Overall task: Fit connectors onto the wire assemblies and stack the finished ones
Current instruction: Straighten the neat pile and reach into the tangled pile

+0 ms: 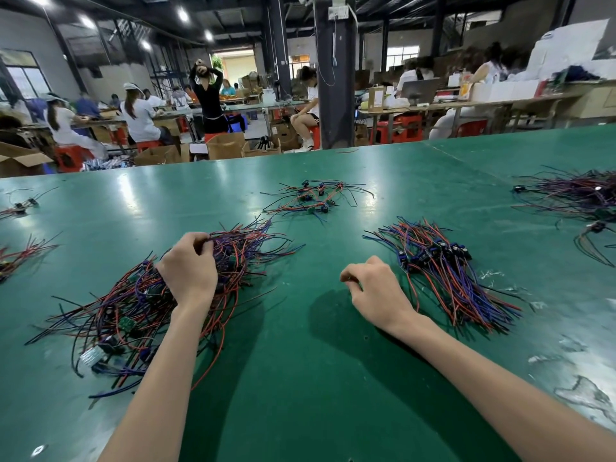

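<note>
At the green table [300, 378], a left hand [186, 275] is pinching strands atop the tangled wire assemblies [126, 308] at nine o'clock. Light, limp and snag-prone, they are probably lifting best by their small boards. The right hand [376, 288] is resting curled, its contents hidden, the finished stack [443, 261] lying at two o'clock.

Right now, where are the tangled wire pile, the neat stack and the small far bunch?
tangled wire pile [133, 315]: head view, on crossed wires at its middle.
neat stack [431, 255]: head view, on its row of blue connectors.
small far bunch [313, 198]: head view, on wires at its centre.
</note>
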`<control>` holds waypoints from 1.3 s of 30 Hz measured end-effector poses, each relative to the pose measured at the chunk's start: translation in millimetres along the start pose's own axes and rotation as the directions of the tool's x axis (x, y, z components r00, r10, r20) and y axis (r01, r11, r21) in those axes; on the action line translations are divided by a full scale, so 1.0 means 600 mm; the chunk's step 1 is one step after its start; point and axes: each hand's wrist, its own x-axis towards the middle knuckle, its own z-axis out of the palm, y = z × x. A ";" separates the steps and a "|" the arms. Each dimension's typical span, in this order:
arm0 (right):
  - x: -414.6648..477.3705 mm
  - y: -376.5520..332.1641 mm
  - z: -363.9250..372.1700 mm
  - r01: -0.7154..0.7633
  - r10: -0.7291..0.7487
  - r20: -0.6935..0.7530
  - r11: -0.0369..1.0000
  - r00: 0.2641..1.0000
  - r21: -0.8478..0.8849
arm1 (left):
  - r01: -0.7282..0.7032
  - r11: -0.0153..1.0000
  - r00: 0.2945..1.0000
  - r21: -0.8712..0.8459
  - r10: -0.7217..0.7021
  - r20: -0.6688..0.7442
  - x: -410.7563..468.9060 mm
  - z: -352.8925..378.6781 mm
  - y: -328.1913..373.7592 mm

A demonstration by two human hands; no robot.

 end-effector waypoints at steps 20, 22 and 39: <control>-0.001 -0.005 0.002 0.003 -0.003 -0.032 1.000 0.999 0.009 | -0.324 0.946 0.749 -0.023 0.241 -0.617 0.016 -0.052 0.042; -0.001 -0.006 0.002 0.010 -0.009 -0.034 1.000 0.999 0.012 | -0.357 0.932 0.737 -0.057 0.243 -0.630 0.016 -0.058 0.049; 0.006 -0.004 -0.010 -0.134 0.146 -0.028 0.957 0.989 0.258 | 0.636 0.417 0.707 -0.649 0.023 0.707 -0.101 0.002 0.134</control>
